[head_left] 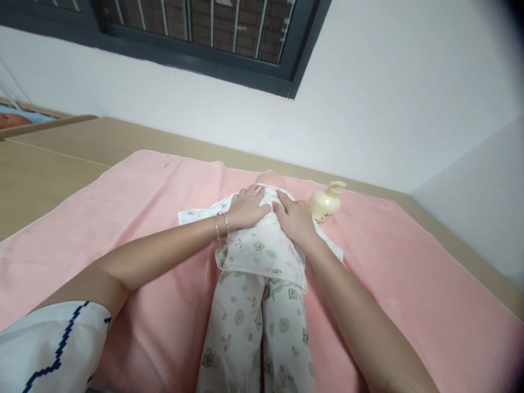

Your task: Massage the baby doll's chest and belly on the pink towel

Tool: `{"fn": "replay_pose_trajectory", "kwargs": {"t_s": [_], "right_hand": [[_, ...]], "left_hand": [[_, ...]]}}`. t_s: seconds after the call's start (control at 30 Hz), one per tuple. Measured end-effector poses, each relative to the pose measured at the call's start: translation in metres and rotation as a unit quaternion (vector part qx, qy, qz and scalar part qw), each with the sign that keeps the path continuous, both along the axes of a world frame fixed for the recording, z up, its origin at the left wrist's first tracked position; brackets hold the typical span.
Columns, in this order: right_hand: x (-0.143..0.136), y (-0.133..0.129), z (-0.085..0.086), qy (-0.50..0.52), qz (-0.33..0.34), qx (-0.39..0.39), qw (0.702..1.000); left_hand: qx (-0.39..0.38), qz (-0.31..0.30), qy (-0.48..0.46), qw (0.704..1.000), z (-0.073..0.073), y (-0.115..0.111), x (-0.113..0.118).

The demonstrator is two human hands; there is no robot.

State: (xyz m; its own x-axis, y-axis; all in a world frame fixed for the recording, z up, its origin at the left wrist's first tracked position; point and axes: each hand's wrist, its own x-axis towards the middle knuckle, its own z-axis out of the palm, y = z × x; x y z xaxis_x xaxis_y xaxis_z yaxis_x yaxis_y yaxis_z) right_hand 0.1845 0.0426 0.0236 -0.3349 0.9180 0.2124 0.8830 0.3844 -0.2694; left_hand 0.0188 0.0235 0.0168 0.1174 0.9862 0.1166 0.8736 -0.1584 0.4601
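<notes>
A small doll-like figure lies on its back, clothed in a white printed baby shirt (262, 251) and matching baby pants (282, 327). Only the smooth top of its head (271, 179) shows past the collar. My left hand (248, 208) rests flat on the shirt's upper left, thumb apart from the other fingers, two thin bangles at the wrist. On the upper right of the shirt lies my right hand (295, 219), its fingers spread near the collar. Just right of that hand stands a pale yellow pump bottle (325, 204), tilted in view.
A pink sheet (164, 191) covers much of the wooden surface (53, 164). Behind it rise a white wall (368, 82) and a dark-framed window (196, 52) with bars. At the far left edge, something blue and reddish-brown is partly in view.
</notes>
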Motion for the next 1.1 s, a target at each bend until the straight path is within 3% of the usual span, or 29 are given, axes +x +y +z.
{"fn": "replay_pose_trajectory", "kwargs": {"t_s": [1.1], "right_hand": [[0.0009, 0.0017, 0.0003, -0.017, -0.004, -0.014, 1.0]], "left_hand": [[0.005, 0.012, -0.017, 1.0, 0.0, -0.0025, 0.0013]]}}
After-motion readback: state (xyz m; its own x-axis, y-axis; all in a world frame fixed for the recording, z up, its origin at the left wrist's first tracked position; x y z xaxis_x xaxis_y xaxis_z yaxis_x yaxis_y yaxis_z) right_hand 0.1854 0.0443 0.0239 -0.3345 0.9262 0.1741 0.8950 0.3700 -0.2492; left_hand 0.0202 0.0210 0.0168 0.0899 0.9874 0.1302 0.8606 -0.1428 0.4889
